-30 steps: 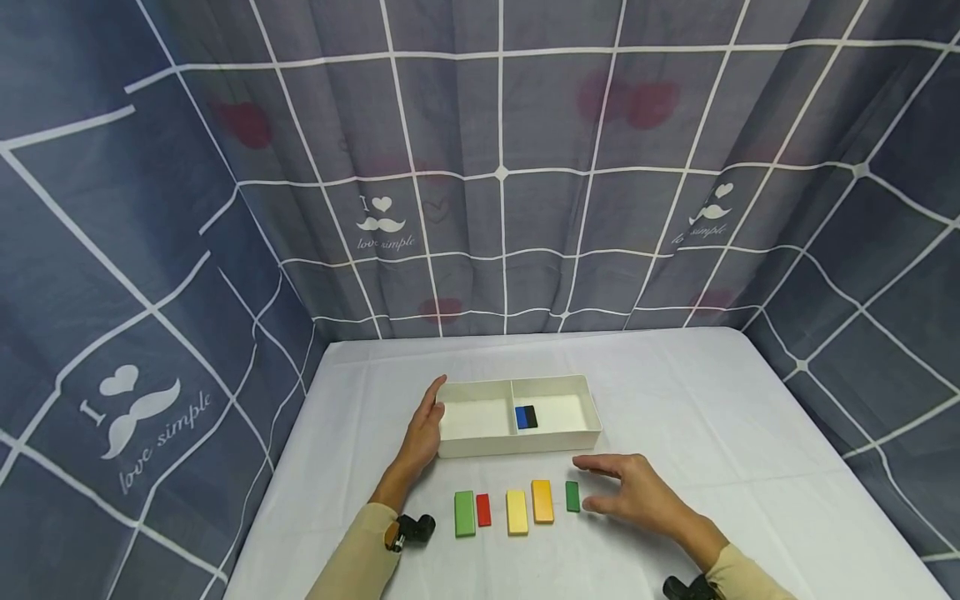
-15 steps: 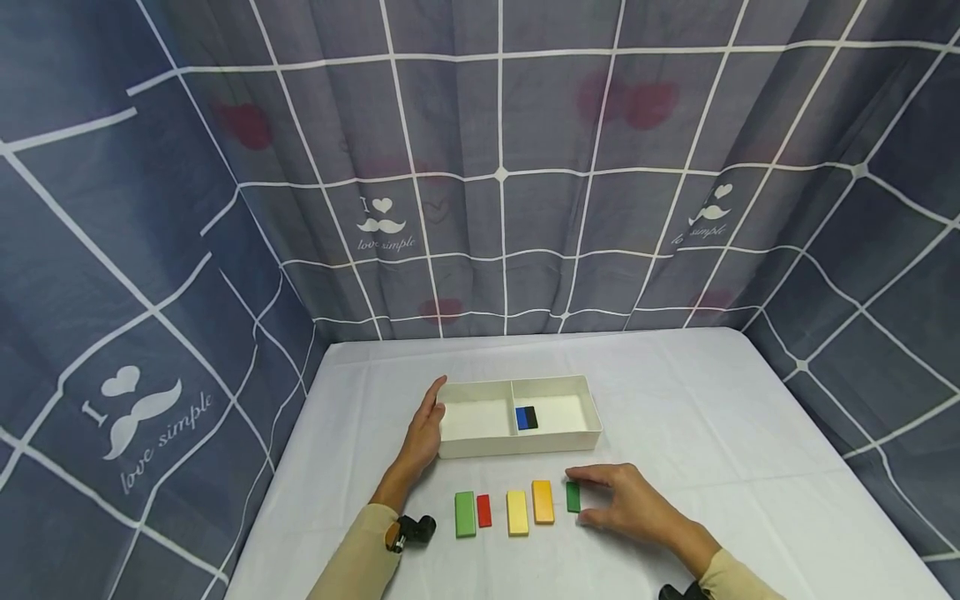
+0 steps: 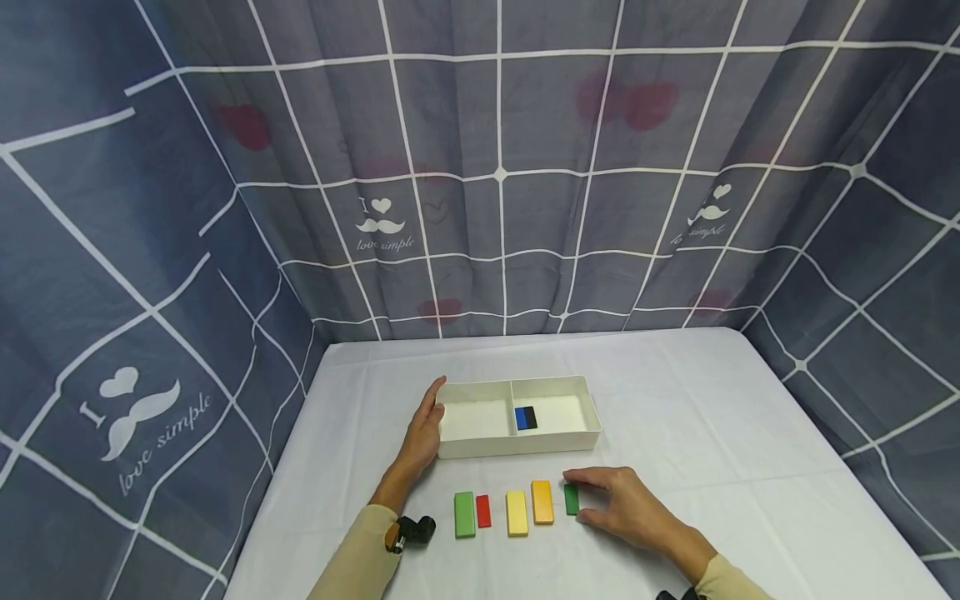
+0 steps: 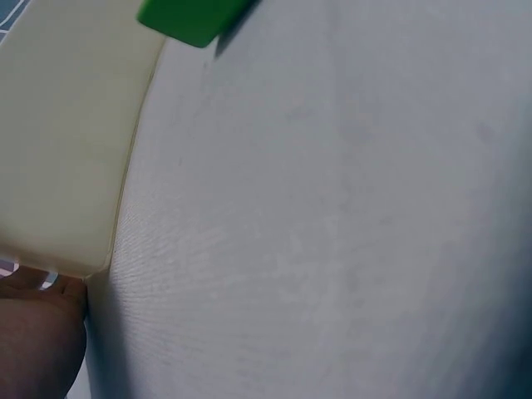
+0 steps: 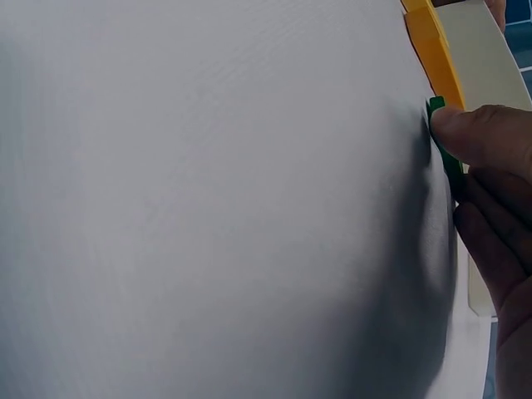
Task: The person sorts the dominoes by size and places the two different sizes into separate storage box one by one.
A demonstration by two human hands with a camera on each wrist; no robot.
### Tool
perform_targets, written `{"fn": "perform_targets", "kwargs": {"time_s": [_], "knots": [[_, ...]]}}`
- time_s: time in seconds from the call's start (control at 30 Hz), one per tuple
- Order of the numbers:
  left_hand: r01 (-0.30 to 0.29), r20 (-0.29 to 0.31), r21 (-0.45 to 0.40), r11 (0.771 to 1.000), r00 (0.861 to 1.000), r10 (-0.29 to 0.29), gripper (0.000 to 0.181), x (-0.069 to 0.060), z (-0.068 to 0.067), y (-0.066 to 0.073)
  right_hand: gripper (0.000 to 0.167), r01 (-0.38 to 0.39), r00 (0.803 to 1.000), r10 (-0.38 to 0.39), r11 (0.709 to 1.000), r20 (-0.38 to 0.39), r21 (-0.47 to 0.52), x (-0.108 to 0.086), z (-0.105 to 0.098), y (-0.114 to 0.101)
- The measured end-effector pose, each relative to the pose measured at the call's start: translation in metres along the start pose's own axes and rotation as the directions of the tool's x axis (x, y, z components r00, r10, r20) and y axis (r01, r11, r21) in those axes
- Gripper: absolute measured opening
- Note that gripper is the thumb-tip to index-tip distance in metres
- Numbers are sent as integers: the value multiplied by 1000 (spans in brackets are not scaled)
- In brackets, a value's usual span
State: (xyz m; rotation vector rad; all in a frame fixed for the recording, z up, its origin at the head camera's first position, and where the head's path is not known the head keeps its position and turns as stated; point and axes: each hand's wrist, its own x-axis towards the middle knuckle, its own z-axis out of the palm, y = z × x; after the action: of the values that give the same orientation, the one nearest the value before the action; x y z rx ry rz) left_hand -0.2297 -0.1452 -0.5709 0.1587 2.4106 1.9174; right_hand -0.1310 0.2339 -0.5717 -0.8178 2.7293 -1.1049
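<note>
The left hand [image 3: 422,433] lies along the left end of a cream two-compartment tray [image 3: 517,446], fingers extended and touching its wall. In the left wrist view part of that hand [image 4: 41,341] shows at the tray's corner. Below the tray's right end, the right hand [image 3: 630,504] pinches a small dark green block [image 3: 572,500] between thumb and fingers at its two ends. The right wrist view shows its thumb on the dark green block [image 5: 449,158], which is low over or on the cloth; which, I cannot tell.
Left of the dark green block lie an orange block [image 3: 542,502], a yellow block [image 3: 517,513], a red block [image 3: 483,511] and a light green block [image 3: 464,514]. Blue [image 3: 521,418] and black [image 3: 531,417] blocks sit in the tray's right compartment. Grid-patterned curtains surround the white-covered table.
The right hand has moved left and slightly nearer, and its fingers have closed on the dark green block, which has shifted very slightly. The left hand and tray have stayed in place.
</note>
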Motion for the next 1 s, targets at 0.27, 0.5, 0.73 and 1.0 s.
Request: {"fn": "perform_targets", "kwargs": {"time_s": [0.27,0.5,0.73,1.0], "knots": [[-2,0,3,1000,1000,2,55,0,0,0,56,-4,1000,4,1000,9,-10,1,-3,-4],[-9,0,-3,1000,1000,9,55,1,0,-1,56,-9,1000,9,999,6,-38,3,-9,-6],[-10,4,5,1000,1000,10,54,2,-1,-3,54,20,999,-22,997,-32,-72,5,-20,-7],[-10,1,5,1000,1000,10,55,2,0,-2,54,68,995,-73,994,-62,-84,10,-37,-7]]}}
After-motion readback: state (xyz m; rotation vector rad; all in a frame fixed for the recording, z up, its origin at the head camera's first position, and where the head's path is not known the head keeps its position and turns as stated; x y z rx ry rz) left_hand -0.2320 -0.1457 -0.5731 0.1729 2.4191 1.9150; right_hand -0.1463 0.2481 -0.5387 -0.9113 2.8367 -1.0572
